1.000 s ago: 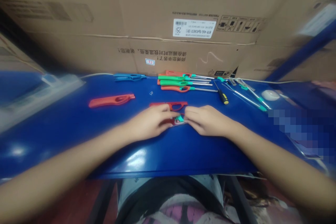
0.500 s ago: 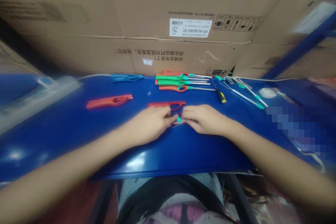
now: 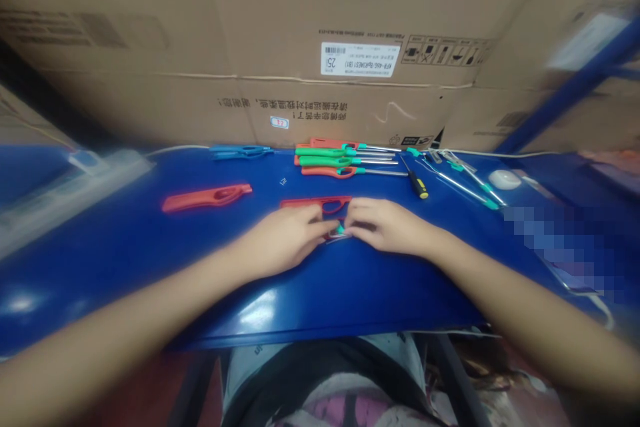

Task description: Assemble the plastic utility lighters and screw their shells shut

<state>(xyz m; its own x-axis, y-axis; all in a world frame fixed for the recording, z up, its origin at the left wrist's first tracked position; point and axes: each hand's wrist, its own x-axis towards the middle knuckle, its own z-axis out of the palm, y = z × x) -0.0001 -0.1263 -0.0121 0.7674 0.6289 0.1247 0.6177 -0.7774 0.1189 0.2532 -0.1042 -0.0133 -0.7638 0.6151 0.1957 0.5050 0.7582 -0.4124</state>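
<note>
My left hand (image 3: 285,237) and my right hand (image 3: 387,223) meet over the middle of the blue table, fingers curled in. Between them is a partly hidden red lighter handle with a small turquoise trigger (image 3: 341,229) and thin metal bits. My left thumb and forefinger close on its left side; my right fingers pinch its right end. Just beyond my fingers lies a red handle shell (image 3: 316,203) with an oval finger loop. Another red handle shell (image 3: 207,197) rests farther left. My fingers cover most of the piece they hold.
Several orange and green long-necked lighters (image 3: 327,161) lie at the back, with blue handle shells (image 3: 241,152) to their left. A black-and-yellow screwdriver (image 3: 417,181), metal lighter tubes (image 3: 465,188) and a white round object (image 3: 504,179) are right. A large cardboard box (image 3: 280,47) stands behind.
My left forefinger has straightened slightly across the turquoise trigger, and my right fingers have shifted a little at the piece. The view has tilted slightly; the other things lie as before.
</note>
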